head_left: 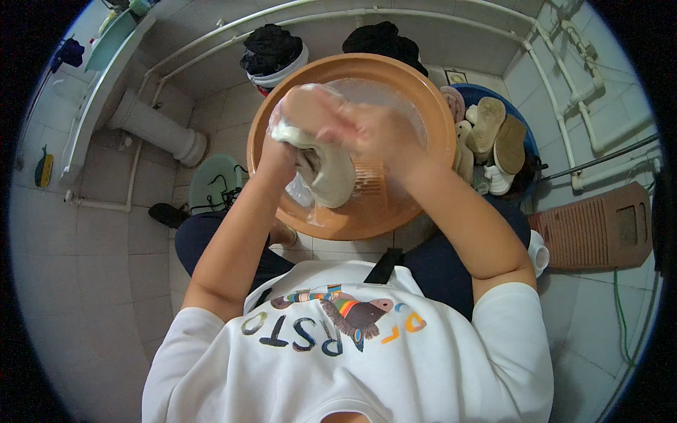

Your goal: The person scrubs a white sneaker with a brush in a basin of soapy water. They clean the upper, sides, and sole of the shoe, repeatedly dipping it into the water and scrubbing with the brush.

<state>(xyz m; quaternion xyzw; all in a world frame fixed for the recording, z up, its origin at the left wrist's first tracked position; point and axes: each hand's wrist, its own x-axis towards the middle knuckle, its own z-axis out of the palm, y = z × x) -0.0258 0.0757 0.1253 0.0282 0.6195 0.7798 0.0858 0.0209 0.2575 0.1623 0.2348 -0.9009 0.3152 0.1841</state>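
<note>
So the person was crouched low on the tiled floor (84,282), white printed t-shirt (338,352) closest to me, both forearms reaching forward over an orange plastic basin (430,120) with water in it. The left hand (300,113) was closed tight around the upper end of a pale shoe (331,173), gripping it hard. The right hand (377,130) looked blurred, curled over the shoe from the other side, so I couldn't tell exactly how tight it was, but it was clearly wrapped on it. The shoe sat above the middle of the basin, just over the water, with a small brown scrubbing brush (368,178) right beside it.

Past the basin's right rim there was a blue tub (525,134) stuffed with more shoes (493,134), and a reddish washboard (599,225) lay further right. A green bowl (215,183) sat off the left rim, near the white sink pedestal (159,130). Two containers of dark clothes (271,46) stood by the far wall.

My guess at the risk: the wet shoe could slip out and splash water over the rim, leaving those tiles slippery.
</note>
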